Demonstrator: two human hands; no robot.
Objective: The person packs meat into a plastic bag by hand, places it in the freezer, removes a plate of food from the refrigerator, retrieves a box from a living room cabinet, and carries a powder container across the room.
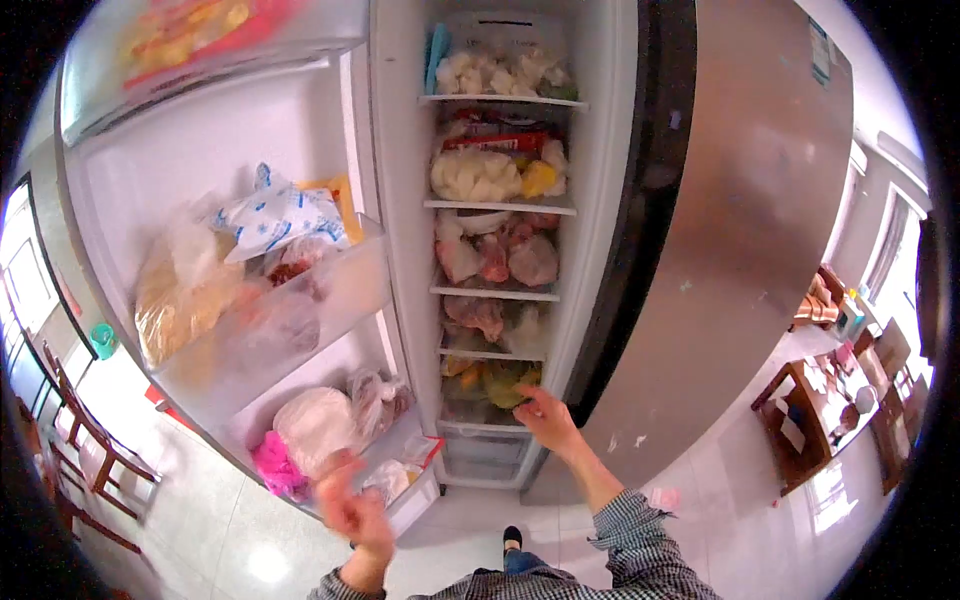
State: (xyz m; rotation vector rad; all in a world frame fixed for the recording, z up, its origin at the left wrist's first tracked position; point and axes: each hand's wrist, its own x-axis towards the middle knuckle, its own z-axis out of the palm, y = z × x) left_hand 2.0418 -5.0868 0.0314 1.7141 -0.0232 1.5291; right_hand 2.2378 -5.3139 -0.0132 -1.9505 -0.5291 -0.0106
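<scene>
My right hand (551,421) reaches to the lower part of the open freezer, with its fingertips at the right edge of a yellow-green bag (505,385) on a low shelf. Its fingers look apart, and I cannot tell whether they touch the bag. Blurred by motion, my left hand (355,512) hangs in front of the lower door bin (412,500). Its fingers are smeared, and nothing can be made out in them. Behind it in that bin lie a large pale round bag (318,428) and a bright pink bag (277,466).
Upper shelves hold white lumps in bags (500,74), a bag of pale food (475,176) and bagged meat (533,260). A blue-and-white bag (285,220) sits in the middle door bin (350,285). The closed steel door (740,220) stands right; a wooden chair (105,460) stands left.
</scene>
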